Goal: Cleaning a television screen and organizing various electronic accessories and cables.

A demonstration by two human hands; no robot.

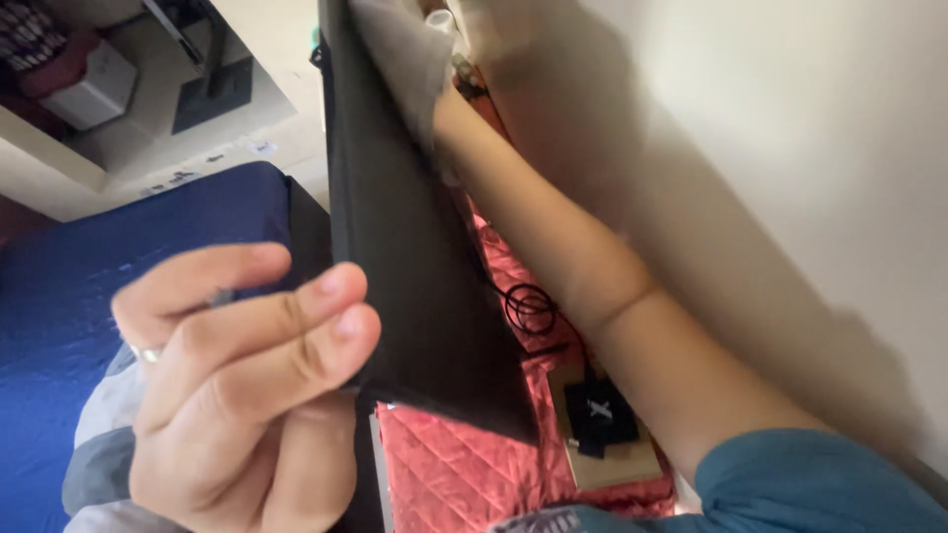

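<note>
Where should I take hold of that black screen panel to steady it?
Take the black screen panel by its near edge, coming from the left, where the left hand already pinches it. It stands thin and upright, so only edges give a grip. The right hand reaches behind its top, mostly hidden by white cloth.

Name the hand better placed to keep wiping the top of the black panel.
Right hand: probably, since it reaches the panel's top with the white cloth. The left hand grips the lower edge.

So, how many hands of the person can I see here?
1 for certain. The left hand grips the lower edge of the black panel. The right arm reaches up behind the panel and white cloth, so its hand is hidden.
</note>
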